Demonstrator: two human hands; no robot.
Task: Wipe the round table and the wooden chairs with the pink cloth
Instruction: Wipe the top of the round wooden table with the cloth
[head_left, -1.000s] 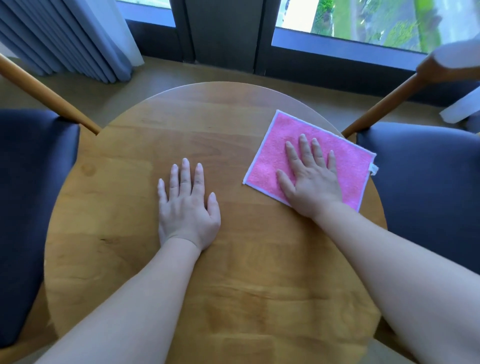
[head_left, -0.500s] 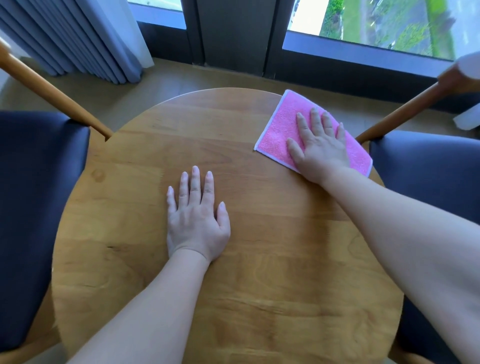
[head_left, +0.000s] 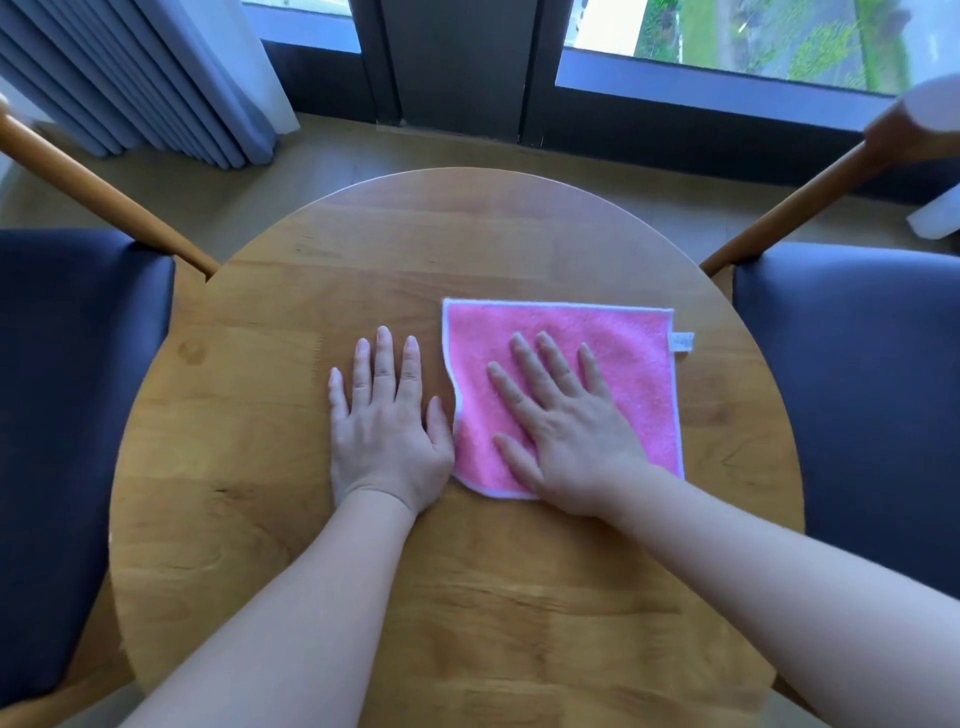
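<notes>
cloth (head_left: 613, 358): pink, white hem | desk (head_left: 363, 249): honey-brown wood grain | chair seats, left (head_left: 67, 415) and right (head_left: 862, 395): dark navy | chair rails (head_left: 104, 202): tan wood | curtain (head_left: 130, 73), upper left: pale grey-blue pleats

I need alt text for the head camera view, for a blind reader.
A right hand presses a pink cloth flat on a round wooden table; the left hand rests flat beside it. Blue-cushioned wooden chairs stand at both sides.
</notes>
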